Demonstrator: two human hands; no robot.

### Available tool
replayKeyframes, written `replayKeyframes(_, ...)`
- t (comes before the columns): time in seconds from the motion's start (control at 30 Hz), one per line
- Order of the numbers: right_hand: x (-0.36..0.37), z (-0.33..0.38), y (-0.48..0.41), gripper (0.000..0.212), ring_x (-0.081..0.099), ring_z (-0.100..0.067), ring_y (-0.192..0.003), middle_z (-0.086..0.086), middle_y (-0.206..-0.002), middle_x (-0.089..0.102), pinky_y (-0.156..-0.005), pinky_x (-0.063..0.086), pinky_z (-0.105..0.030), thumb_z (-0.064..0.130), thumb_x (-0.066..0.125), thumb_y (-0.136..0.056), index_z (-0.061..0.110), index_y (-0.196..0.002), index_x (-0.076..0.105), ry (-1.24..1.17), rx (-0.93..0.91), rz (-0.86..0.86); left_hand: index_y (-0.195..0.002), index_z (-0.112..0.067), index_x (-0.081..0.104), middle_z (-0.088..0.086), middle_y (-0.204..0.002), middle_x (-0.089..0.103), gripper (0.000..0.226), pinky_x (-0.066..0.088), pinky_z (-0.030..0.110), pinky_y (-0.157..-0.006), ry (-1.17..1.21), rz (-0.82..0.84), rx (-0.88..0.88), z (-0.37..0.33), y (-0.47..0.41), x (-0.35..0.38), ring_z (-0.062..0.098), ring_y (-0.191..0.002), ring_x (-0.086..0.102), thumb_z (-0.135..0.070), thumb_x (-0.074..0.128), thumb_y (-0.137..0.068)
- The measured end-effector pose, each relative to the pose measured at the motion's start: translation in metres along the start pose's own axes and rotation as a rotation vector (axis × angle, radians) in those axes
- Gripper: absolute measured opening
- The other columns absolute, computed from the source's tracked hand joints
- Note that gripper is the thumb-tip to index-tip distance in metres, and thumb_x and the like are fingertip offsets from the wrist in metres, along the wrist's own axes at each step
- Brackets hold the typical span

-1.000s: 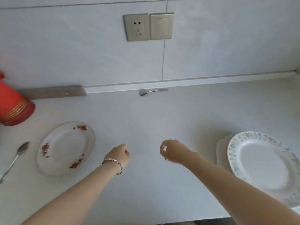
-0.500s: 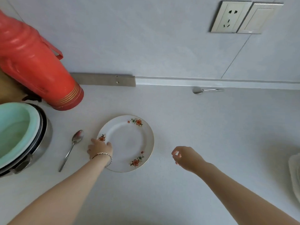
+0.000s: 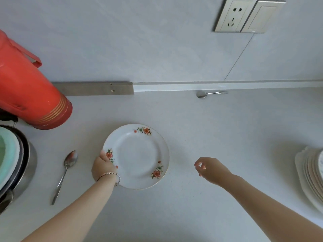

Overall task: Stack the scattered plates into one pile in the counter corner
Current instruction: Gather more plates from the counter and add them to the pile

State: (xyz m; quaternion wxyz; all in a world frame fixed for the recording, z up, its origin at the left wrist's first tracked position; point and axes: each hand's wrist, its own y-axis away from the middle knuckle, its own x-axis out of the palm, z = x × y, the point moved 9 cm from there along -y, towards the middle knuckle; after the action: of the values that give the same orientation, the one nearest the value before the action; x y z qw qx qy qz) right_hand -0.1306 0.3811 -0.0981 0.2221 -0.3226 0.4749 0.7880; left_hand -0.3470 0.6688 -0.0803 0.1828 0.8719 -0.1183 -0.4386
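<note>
Left grip (image 3: 104, 167) unmoved, seemingly pinching plate (image 3: 138, 155) rim

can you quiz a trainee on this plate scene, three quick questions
1. True or false: the left hand grips the flowered plate.
2. What does the right hand hold: A a spoon, B nothing, C a plate?
3. On which side of the counter is the pile?

Key: 1 true. 2 B. 3 the right.
</note>
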Motion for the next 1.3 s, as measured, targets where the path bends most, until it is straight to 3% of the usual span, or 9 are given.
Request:
replayKeyframes(0.13,-0.019,-0.034,0.014,0.015,0.057,-0.010,-0.069,0.014,-0.071,0.060,-0.054,0.040,-0.019,0.024,0.045,-0.091,0.034,-0.087,0.056,-0.060,0.058,-0.057,-0.113,0.014,0.057,0.032,-0.120,0.059,0.055,0.042,0.035,-0.085,0.069,0.049,0.128,-0.045,0.037,0.008,0.045,-0.107,0.057,-0.028,0.022,-0.102)
replayKeyframes(0.23,-0.039,-0.069,0.031,0.016,0.063,-0.014,-0.077,0.014,-0.067,0.061,-0.063,0.047,-0.023,0.023,0.045,-0.090,0.033,-0.087,0.056,-0.129,0.107,-0.104,-0.109,0.015,0.058,0.033,-0.115,0.059,0.055,0.037,0.016,-0.050,0.090,0.147,0.233,-0.085,0.079,0.026,0.043,-0.074,0.054,-0.025,0.022,-0.103)
replayKeyframes(0.37,-0.074,-0.131,0.060,0.019,0.064,-0.017,-0.076,0.013,-0.066,0.061,-0.071,0.050,-0.027,0.019,0.046,-0.091,0.024,-0.096,0.064,-0.179,0.157,-0.197,-0.072,0.006,0.047,0.031,-0.090,0.054,0.051,0.038,0.035,-0.071,0.104,0.273,0.314,-0.123,0.138,0.070,0.045,-0.100,0.058,-0.027,0.024,-0.102)
replayKeyframes(0.53,-0.123,-0.235,0.110,0.019,0.063,-0.017,-0.078,0.013,-0.069,0.062,-0.059,0.046,-0.025,0.023,0.046,-0.092,0.024,-0.098,0.063,-0.208,0.250,-0.361,-0.053,-0.006,0.033,0.013,-0.069,0.046,0.054,0.032,0.029,-0.057,0.090,0.375,0.445,-0.162,0.237,0.133,0.032,-0.065,0.046,-0.028,0.026,-0.102)
replayKeyframes(0.63,-0.142,-0.304,0.142,0.023,0.063,-0.021,-0.084,0.004,-0.082,0.068,-0.069,0.051,-0.030,0.024,0.047,-0.091,0.021,-0.105,0.065,-0.252,0.313,-0.445,-0.051,-0.010,0.030,0.004,-0.054,0.037,0.054,0.026,0.030,-0.050,0.072,0.437,0.480,-0.172,0.298,0.181,0.026,-0.063,0.040,-0.029,0.029,-0.101)
replayKeyframes(0.77,-0.152,-0.394,0.183,0.022,0.062,-0.018,-0.080,0.011,-0.075,0.064,-0.061,0.046,-0.026,0.023,0.047,-0.091,0.026,-0.106,0.063,-0.269,0.379,-0.443,-0.051,-0.010,0.032,0.005,-0.053,0.037,0.054,0.026,0.029,-0.048,0.061,0.518,0.497,-0.178,0.378,0.246,0.028,-0.059,0.040,-0.031,0.030,-0.100)
replayKeyframes(0.87,-0.162,-0.458,0.209,0.022,0.062,-0.018,-0.079,0.010,-0.072,0.062,-0.068,0.047,-0.027,0.021,0.048,-0.090,0.023,-0.105,0.064,-0.270,0.430,-0.458,-0.052,-0.005,0.037,0.013,-0.060,0.043,0.055,0.030,0.029,-0.064,0.045,0.557,0.490,-0.180,0.431,0.289,0.031,-0.070,0.045,-0.032,0.031,-0.100)
replayKeyframes(1.0,-0.172,-0.518,0.231,0.021,0.060,-0.016,-0.070,0.013,-0.064,0.060,-0.068,0.045,-0.026,0.017,0.048,-0.092,0.019,-0.105,0.064,-0.332,0.464,-0.483,-0.093,0.008,0.061,0.030,-0.104,0.061,0.052,0.038,0.034,-0.077,0.022,0.546,0.447,-0.186,0.483,0.331,0.040,-0.103,0.058,-0.033,0.030,-0.101)
replayKeyframes(1.3,-0.162,-0.567,0.243,0.025,0.064,-0.016,-0.074,0.014,-0.065,0.060,-0.073,0.050,-0.027,0.017,0.044,-0.092,0.021,-0.107,0.063,-0.427,0.498,-0.441,-0.112,0.013,0.059,0.030,-0.120,0.060,0.056,0.041,0.038,-0.090,-0.126,0.490,0.505,-0.200,0.512,0.376,0.040,-0.111,0.056,-0.031,0.026,-0.101)
